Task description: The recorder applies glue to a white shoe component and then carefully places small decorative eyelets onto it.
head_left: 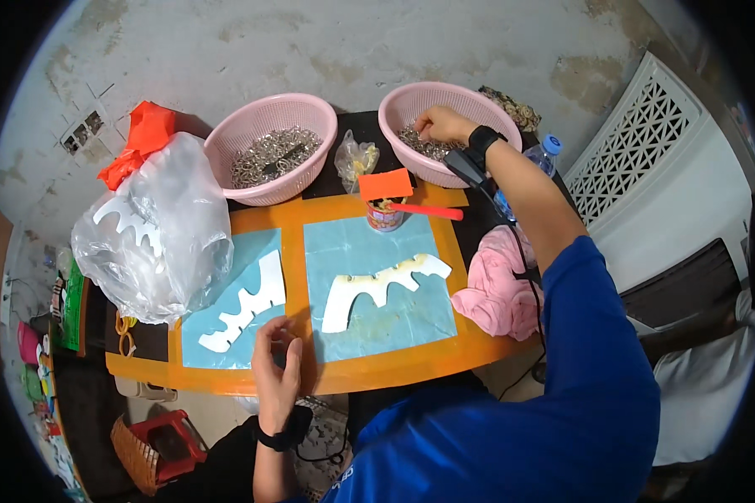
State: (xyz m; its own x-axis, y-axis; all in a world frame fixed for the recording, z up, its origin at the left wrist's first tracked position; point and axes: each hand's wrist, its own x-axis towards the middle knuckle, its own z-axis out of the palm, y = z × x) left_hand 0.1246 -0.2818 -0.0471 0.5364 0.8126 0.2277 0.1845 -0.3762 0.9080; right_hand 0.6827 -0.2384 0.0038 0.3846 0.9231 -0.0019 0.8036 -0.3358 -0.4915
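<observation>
My right hand [443, 124] reaches into the right pink basket [394, 105]. Its fingers are bent and drawn together at a heap of small shiny metal rings [428, 149]; whatever lies between the fingertips is hidden. By the table's front edge, my left hand [277, 369] hovers palm up, fingers loosely curled and thumb apart, with nothing visible in it. Just beyond it lies a white toothed cutout piece [264, 295] on a light blue sheet. A second white cutout [341, 303], with yellowish smears along its upper edge, rests on the other blue sheet [394, 331].
Another pink basket [226, 138] holds more metal rings. Between the baskets stand a small plastic bag [356, 159] and a tin [385, 218] with a red-handled tool across it. A clear bag [159, 243] sits left; pink cloth [503, 285] and a bottle [547, 153] are right.
</observation>
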